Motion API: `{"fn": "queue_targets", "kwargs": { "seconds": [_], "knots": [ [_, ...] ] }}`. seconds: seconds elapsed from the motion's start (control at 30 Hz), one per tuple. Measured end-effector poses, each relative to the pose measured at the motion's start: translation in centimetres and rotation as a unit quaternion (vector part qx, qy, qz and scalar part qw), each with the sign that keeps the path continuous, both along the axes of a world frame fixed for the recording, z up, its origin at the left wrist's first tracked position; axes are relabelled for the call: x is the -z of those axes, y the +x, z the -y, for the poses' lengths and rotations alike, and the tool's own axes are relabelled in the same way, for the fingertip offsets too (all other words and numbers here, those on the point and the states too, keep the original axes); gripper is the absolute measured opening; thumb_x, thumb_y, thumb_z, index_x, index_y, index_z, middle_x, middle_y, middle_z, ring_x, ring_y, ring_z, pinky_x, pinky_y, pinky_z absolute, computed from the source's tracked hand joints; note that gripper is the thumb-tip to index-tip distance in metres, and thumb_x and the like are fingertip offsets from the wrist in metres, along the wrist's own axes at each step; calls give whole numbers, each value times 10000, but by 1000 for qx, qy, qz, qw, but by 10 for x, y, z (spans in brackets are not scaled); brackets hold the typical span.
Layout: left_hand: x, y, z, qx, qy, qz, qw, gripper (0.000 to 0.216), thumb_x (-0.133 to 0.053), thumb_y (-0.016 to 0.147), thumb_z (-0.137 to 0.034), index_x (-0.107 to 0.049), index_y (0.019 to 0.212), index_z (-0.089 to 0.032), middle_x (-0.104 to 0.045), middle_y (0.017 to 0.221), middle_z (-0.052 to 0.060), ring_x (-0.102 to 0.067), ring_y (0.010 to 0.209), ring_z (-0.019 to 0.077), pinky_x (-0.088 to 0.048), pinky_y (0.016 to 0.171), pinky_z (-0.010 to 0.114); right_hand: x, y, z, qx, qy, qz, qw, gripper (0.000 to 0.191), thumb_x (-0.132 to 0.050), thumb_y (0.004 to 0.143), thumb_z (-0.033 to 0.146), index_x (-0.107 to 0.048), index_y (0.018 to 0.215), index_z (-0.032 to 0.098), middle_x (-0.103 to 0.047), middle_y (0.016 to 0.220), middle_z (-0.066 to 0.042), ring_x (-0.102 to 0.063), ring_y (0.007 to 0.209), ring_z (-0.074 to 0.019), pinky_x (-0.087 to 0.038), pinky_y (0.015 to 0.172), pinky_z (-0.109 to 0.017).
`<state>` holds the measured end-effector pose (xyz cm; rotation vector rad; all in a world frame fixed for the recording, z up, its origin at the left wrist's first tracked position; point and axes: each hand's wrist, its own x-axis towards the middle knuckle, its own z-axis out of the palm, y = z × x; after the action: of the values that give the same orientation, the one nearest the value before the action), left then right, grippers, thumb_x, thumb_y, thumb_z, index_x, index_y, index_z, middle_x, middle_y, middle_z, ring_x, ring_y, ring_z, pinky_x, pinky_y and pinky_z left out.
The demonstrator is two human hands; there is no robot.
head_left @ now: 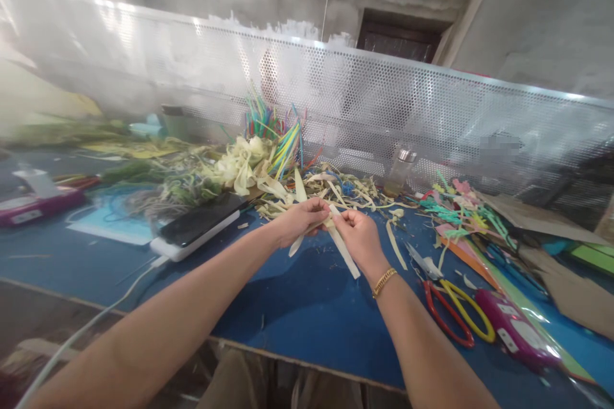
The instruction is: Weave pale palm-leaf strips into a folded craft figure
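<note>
In the head view, the pale strip [346, 257] is held over the near middle of the blue desk [307, 316], its long flat end slanting down toward the person. The right hand [357, 238] has its thumb and fingers pinched together on this strip, close to its upper end. The left hand [300, 222] meets it there, fingers drawn narrow around pale material, with a curled end [297, 245] hanging below; whether this is part of the same strip cannot be told.

The strip looks very light and thin, like dried leaf or husk. It would probably bend easily across its flat face yet keep fairly straight along its length, as the lower end does. It seems dry rather than slippery, so a light pinch should be enough; a hard twist or sharp crease might split it along the grain. The best hold is likely the flat faces, thumb against fingertips, right beside the crossing point, leaving the long end loose.

Just beyond the hands lies a tangle of similar scraps [336, 186], curled and apparently just as light. The scissors [448, 297], with one red and one yellow handle, rest open near the right wrist, untouched.
</note>
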<state>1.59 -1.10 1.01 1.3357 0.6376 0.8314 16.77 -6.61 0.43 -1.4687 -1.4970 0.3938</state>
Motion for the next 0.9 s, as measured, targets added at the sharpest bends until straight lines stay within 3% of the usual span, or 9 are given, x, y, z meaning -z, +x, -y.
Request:
{"fn": "queue_targets", "kwargs": {
  "seconds": [0.27,0.47,0.6,0.7,0.8,0.9],
  "knots": [
    [-8,-2,7,-29,80,-90,992,198,-661,724,-317,-548,815,-183,-577,718,-12,-565,644,110,-409,565,200,-2,-1,2,8,-10,11,1000,275,-545,764,419,-604,607,201,-503,471,38,-382,430,-109,-275,427,-238],
    [-11,-2,7,-42,141,-117,982,181,-653,711,-319,-564,799,-189,-571,746,-6,-576,670,137,-436,558,224,-1,0,1,18,-11,16,1000,293,-546,766,439,-602,614,194,-478,475,39,-365,437,-103,-270,428,-231],
    [-8,-2,5,-41,114,-118,986,242,-677,703,-377,-568,817,-194,-591,751,-2,-598,697,147,-427,552,213,1,1,0,12,-4,10,1000,303,-532,782,446,-617,637,194,-513,495,25,-406,457,-115,-283,433,-228],
    [-6,-1,4,-59,71,-85,992,236,-703,690,-355,-557,761,-183,-547,664,-30,-531,599,99,-406,530,194,2,0,0,12,3,13,1000,290,-529,799,463,-647,752,202,-559,528,19,-447,472,-127,-314,462,-235],
    [-2,0,1,-44,-3,-25,999,201,-697,710,-297,-540,744,-177,-492,592,-50,-446,508,68,-355,463,174,-1,-2,2,24,53,37,998,291,-494,838,454,-655,811,212,-602,607,2,-494,541,-142,-366,544,-250],
    [1,1,-3,-26,-57,27,998,178,-680,730,-244,-518,739,-170,-493,597,-38,-447,492,68,-308,407,165,-4,-3,3,42,112,69,990,266,-501,839,397,-647,718,211,-624,717,-25,-533,667,-159,-406,676,-275]
  ]
}}
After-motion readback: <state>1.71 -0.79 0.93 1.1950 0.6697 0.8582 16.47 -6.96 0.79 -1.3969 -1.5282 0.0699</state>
